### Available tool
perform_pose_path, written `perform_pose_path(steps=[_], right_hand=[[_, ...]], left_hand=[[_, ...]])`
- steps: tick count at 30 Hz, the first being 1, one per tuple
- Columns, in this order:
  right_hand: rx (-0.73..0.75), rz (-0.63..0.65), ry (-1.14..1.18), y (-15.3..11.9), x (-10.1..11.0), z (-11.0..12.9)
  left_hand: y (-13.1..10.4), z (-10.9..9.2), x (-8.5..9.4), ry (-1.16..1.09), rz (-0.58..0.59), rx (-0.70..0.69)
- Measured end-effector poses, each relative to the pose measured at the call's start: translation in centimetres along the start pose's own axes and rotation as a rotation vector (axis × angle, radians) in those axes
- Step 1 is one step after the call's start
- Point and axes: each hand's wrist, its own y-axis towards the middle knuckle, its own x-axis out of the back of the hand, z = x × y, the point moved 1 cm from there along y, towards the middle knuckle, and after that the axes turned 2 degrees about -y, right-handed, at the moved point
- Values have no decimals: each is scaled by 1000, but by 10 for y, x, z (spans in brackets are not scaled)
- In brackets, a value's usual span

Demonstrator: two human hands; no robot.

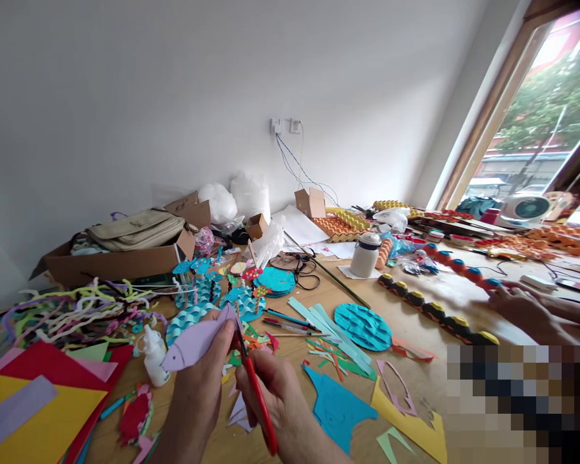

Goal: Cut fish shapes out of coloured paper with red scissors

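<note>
Lilac paper fish (193, 347) is held up over a cluttered wooden surface (415, 377), its drawn eye end pointing down and to the left. Largest on that surface is a cardboard box (116, 267) at the far left with a beige bag (138, 229) lying on it. In front of the box spreads a tangle of fuzzy stems (82, 316), and nearer lie overlapping red and yellow paper sheets (43, 419). Right of the hands are a blue paper piece (341, 406) and, beyond it, a smaller turquoise disc (362, 327). The person's left hand (205, 368) has a narrow grip, pinching the fish near its tail; the right hand's (281, 386) grip is closed around red-handled scissors (261, 399), blades beside the tail. Whether the blades are parted cannot be told. A white glue bottle (154, 357) stands just left of the left hand, and slim pens (290, 325) lie beyond the scissors.
</note>
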Motion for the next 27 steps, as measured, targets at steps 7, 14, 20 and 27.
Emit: perform_pose_path(steps=[7,14,20,27], right_hand=[[-28,-39,-88,0,1,-4],[-6,-52,-194,2,4,-7],[17,-45,-231,2,8,-10],[-13,-42,-203,3,7,-17]], left_hand=[[-2,-4,1,-122,23,53],[-1,-3,-1,-165,9,109],[-1,2,8,-116,14,186],[2,5,15,-27,83,157]])
